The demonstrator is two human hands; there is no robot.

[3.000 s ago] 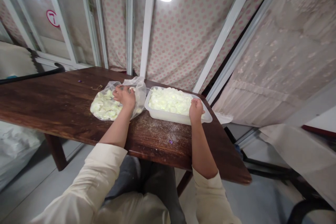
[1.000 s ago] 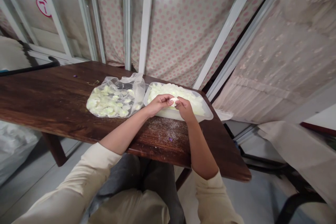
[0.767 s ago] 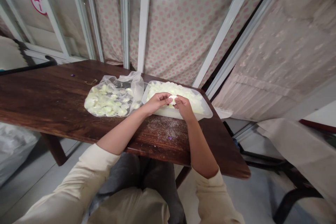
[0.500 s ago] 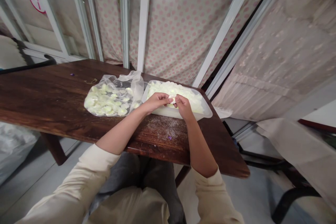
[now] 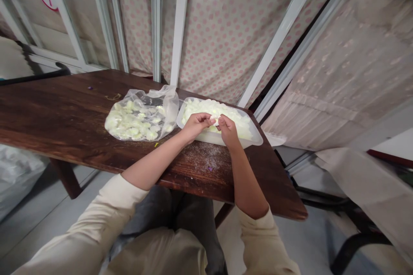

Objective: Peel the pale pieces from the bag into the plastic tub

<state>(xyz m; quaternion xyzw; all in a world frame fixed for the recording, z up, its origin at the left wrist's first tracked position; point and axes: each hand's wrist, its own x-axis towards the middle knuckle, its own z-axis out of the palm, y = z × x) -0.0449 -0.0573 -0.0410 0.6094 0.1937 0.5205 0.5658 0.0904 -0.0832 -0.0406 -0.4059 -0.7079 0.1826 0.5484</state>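
Note:
My left hand [image 5: 195, 126] and my right hand [image 5: 228, 129] meet over the front of a translucent plastic tub [image 5: 256, 139]. Between their fingertips they pinch a small whitish piece [image 5: 214, 118], mostly covered by the fingers; its exact kind is not clear. Pale yellow-white pieces [image 5: 238, 118], heaped and petal-like, fill the tub. Left of it lies a clear plastic bag [image 5: 169, 103], its mouth toward the tub, with many pale yellow-green, flower-like pieces [image 5: 132, 126] inside.
The dark wooden table [image 5: 64, 111] has white grains [image 5: 206, 154] scattered before the tub, plus a purple scrap [image 5: 209, 168] and a yellow scrap [image 5: 156, 144]. Behind stand framed glass panels with a dotted curtain [image 5: 222, 43]. A black chair arm [image 5: 355, 240] is at right.
The view has shifted slightly. Both hands stay together over the tub, still pinching the whitish piece. A yellow scrap now shows on the table below the bag.

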